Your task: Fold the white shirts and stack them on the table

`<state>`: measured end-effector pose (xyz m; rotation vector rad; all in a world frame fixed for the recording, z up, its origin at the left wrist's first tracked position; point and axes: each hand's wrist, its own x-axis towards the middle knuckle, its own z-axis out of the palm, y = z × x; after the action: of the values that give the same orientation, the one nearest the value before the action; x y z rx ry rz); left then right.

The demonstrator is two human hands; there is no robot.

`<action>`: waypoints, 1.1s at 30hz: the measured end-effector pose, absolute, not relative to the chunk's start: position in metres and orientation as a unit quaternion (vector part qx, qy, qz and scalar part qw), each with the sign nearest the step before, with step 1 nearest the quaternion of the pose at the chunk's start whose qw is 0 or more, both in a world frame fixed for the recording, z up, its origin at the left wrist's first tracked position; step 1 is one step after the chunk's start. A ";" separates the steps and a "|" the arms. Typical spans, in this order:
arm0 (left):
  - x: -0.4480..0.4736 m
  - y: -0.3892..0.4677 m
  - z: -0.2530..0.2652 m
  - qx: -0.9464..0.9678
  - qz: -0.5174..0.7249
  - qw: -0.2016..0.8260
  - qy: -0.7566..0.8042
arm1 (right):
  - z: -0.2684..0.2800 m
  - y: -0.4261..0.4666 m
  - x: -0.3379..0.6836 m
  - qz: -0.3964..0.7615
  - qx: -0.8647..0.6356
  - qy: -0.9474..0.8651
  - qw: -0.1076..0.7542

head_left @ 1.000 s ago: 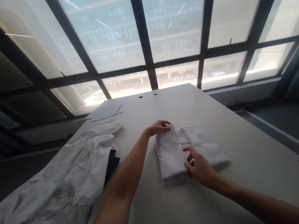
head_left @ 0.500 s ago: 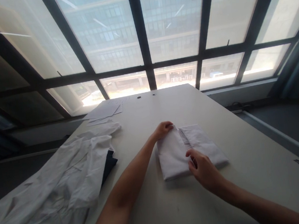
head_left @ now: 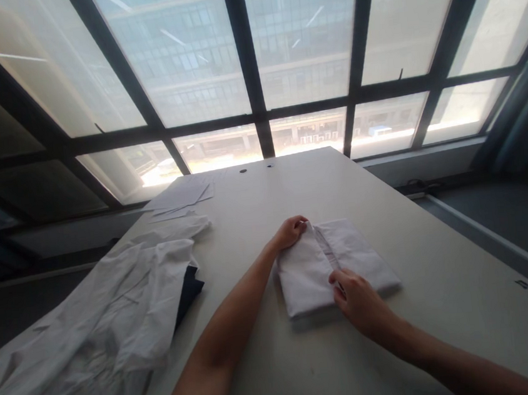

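A white garment, folded into a flat rectangle (head_left: pixel 303 278), lies on the white table (head_left: pixel 273 379) in front of me; it looks like a shirt. An opening runs down its middle, between two folded panels. My left hand (head_left: pixel 291 231) pinches the far end of the left panel's edge. Lower on that same edge, my right hand (head_left: pixel 356 298) has thumb and fingertips closed on the cloth near the front side. The garment's underside is hidden.
Loose white garments (head_left: pixel 128 300) are heaped along the table's left side, with a dark navy piece (head_left: pixel 188 293) showing from under them. Paper sheets (head_left: pixel 176 195) lie at the far left. Tall framed windows (head_left: pixel 301 36) stand beyond the table.
My right thumb and fingers have closed onto the panel's edge near the front. The edge between my hands now looks straighter, and my left hand keeps its hold.
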<state>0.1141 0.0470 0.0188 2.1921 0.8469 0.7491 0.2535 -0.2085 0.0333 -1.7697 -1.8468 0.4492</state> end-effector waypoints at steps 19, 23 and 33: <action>0.117 0.035 0.009 0.893 0.243 0.201 0.322 | 0.046 -0.214 0.249 0.106 -0.704 -0.694 0.107; 0.117 0.033 0.015 0.881 0.274 0.218 0.319 | 0.047 -0.216 0.249 0.102 -0.701 -0.699 0.099; 0.122 0.027 0.020 0.912 0.211 0.101 0.337 | 0.052 -0.219 0.249 0.059 -0.698 -0.711 0.071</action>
<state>0.1216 0.0268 0.0197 2.6934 0.9950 0.6243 0.2486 -0.2187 0.0523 -2.0981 -2.1369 0.1777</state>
